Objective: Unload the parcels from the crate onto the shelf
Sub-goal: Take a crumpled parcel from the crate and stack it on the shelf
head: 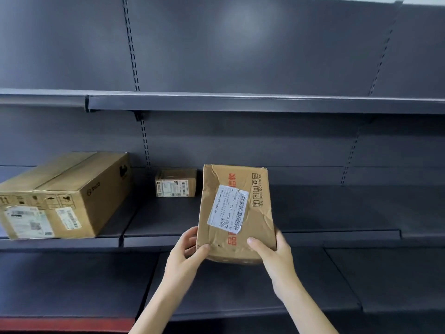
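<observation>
Both hands hold a creased cardboard parcel [234, 210] just right of the centre of the frame, in front of the middle shelf [240, 237] of a dark grey metal rack; the left hand [184, 256] grips the parcel's lower left corner, thumb on the front face and the other fingers curled behind; the right hand [272, 255] grips the lower right corner, thumb pressed on the front face near the red print, fingers wrapped round the back edge; the fingers of each hand are closed onto the box, not spread. The parcel stands nearly upright, tilted slightly, its bottom edge at the level of the shelf's front lip; whether it touches the shelf cannot be told. A white shipping label [228, 209] with barcodes is stuck across its front.

On the same shelf, at the left of the frame, a large cardboard box [65, 196] lies flat with labels on its near end; a small box [176, 182] sits further back, against the rear panel, between the large box and the held parcel and apart from both. The upper shelf [240, 103] crosses the frame above; a lower shelf [240, 285] shows beneath the forearms; a red strip [65, 324] runs along the lower left edge of the frame. The crate is not in view.
</observation>
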